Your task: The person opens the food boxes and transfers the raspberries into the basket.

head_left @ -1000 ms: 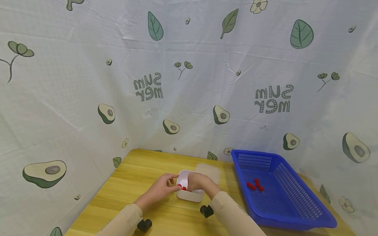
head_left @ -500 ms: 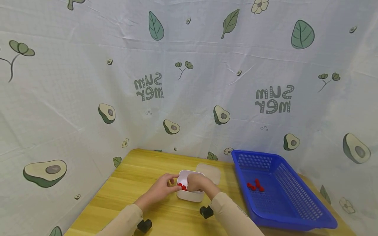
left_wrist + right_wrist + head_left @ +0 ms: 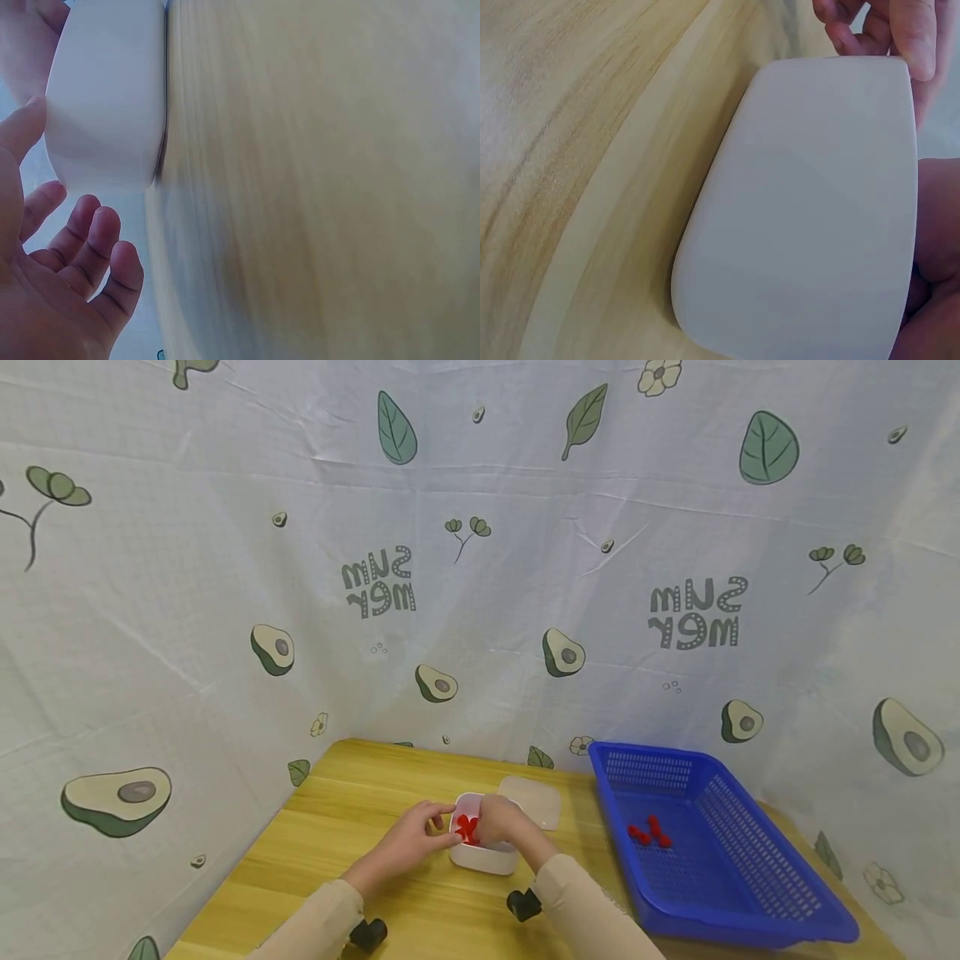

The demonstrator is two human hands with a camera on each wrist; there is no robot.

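Observation:
A small white box (image 3: 483, 860) stands uncovered on the wooden table. My left hand (image 3: 412, 835) grips its left side, thumb on the near rim and forefinger at the corner. The other left fingers are loosely bent beside the box, as the left wrist view shows the hand (image 3: 67, 292). Inside the box lie several small red pieces (image 3: 467, 828), too small to identify. My right hand (image 3: 501, 820) reaches down into the box, right of these pieces. Its fingertips are hidden; in the right wrist view the box wall (image 3: 810, 210) covers them.
Behind the box a pale translucent lid (image 3: 538, 797) lies flat. To the right stands a blue perforated basket (image 3: 705, 931) with several red pieces (image 3: 655, 832) on its floor. A patterned white curtain (image 3: 487, 710) hangs behind the table.
More red pieces have come into sight in the left part of the box, beside the right hand. That hand has shifted slightly inside the box. The left hand has stayed in place.

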